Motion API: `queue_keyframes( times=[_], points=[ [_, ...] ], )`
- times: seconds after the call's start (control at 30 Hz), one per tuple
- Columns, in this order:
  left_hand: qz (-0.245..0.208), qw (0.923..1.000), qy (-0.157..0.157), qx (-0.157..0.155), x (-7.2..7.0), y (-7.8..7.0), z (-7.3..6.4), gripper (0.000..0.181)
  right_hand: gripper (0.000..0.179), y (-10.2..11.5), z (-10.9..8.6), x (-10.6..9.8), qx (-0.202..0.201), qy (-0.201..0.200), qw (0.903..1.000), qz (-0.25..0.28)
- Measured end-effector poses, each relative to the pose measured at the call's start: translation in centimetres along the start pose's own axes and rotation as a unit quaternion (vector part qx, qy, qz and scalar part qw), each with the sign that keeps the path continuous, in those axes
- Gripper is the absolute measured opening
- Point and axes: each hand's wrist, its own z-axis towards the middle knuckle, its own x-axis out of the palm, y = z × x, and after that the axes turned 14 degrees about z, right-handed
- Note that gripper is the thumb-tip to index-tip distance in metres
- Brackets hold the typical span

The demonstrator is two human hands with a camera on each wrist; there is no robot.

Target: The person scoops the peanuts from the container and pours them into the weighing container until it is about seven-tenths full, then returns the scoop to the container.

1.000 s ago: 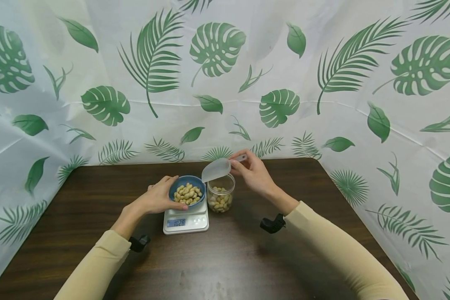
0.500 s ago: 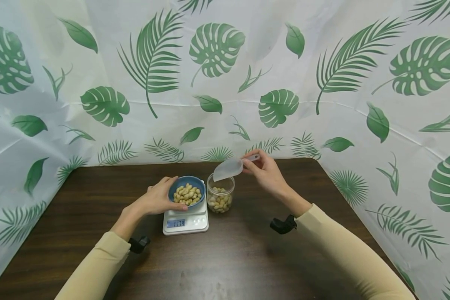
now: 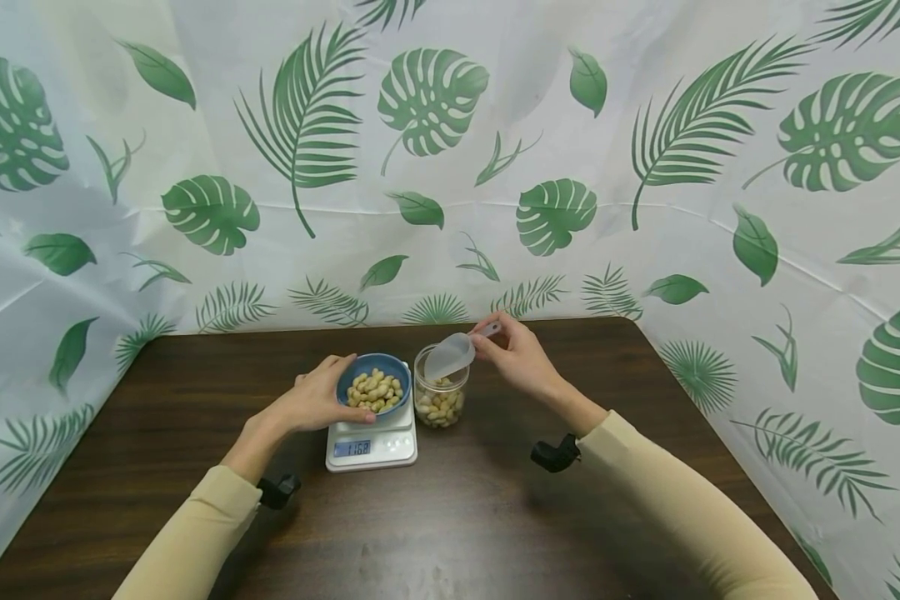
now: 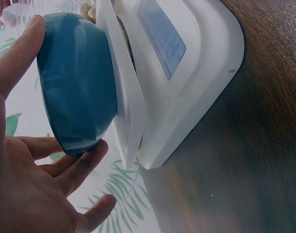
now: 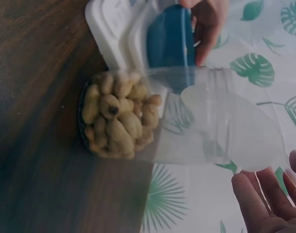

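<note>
In the head view my left hand holds the side of a blue bowl with peanuts in it. Its thumb lies at the near side and its fingers at the far side. The bowl sits on a white digital kitchen scale. My right hand pinches the handle of a translucent scoop, which tilts down into the mouth of a clear jar. Peanuts fill the jar's lower part. The scoop's tip is inside the jar, above the peanuts, and no peanuts show in the scoop.
The jar stands close against the right side of the scale on a dark wooden table. A white sheet with green leaves hangs behind the table and along its sides. Black wrist cameras are strapped under both wrists.
The scoop has swung right from beside the bowl, then dipped down and left into the jar's mouth. The scale's reading has changed. My left hand has stayed on the bowl.
</note>
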Motion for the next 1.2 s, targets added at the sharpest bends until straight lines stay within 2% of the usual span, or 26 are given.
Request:
queue_keyframes(
  times=[0.33,0.6,0.77,0.93,1.07,1.13,1.2],
  points=[
    [0.001,1.0000,0.001,-0.001,0.0,-0.1,0.0,0.113,0.018,-1.1,0.2,0.9,-0.010,0.006,0.9990,-0.044],
    [-0.001,1.0000,0.000,-0.001,0.0,0.1,0.0,0.114,0.021,-2.4,0.3,0.9,0.000,0.020,0.9980,-0.060],
    [-0.005,1.0000,0.000,-0.001,0.1,0.1,0.0,0.113,0.024,-3.1,0.1,0.8,0.021,0.028,0.9972,-0.066],
    [-0.009,1.0000,-0.003,0.000,0.2,0.2,-0.1,0.113,0.033,-3.4,-0.3,0.2,0.040,0.024,0.9974,-0.056],
    [-0.026,0.9996,0.001,-0.007,0.5,0.4,-0.3,0.112,0.038,-3.7,-0.6,-0.5,0.045,0.012,0.9988,-0.016],
    [-0.041,0.9991,-0.003,-0.011,0.6,0.6,-0.5,0.108,0.038,-3.9,-0.9,-0.9,0.046,0.000,0.9989,0.002],
    [-0.051,0.9985,-0.014,-0.013,0.7,0.9,-0.7,0.100,0.041,-4.1,-1.1,-1.5,0.043,-0.016,0.9989,-0.005]
  ],
)
